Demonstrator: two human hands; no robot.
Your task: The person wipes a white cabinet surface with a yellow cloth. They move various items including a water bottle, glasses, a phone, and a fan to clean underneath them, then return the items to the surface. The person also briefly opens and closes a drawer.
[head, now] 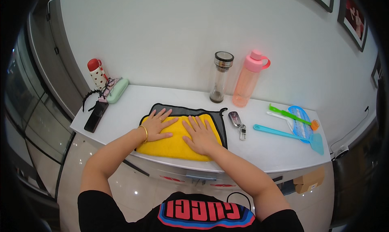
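A yellow and grey towel (179, 150) with black edging lies folded on the white cabinet top. Its yellow side faces up over most of it, and a grey strip shows along the back and right. My left hand (157, 125) rests flat on the towel's left part, fingers spread, fingertips reaching the grey strip. On the right part my right hand (202, 136) lies palm down with its fingers apart. Neither hand grips the cloth. Just right of the towel is a car key (235, 119) with a metal key ring fob (242, 131).
Behind stand a glass tumbler (218, 83) and a pink water bottle (249, 80). To the right lie a blue spatula (282, 132), a green brush (288, 113) and a blue-white oval packet (299, 128). A phone (96, 116), green case (118, 90) and heart-patterned flask (98, 75) are left.
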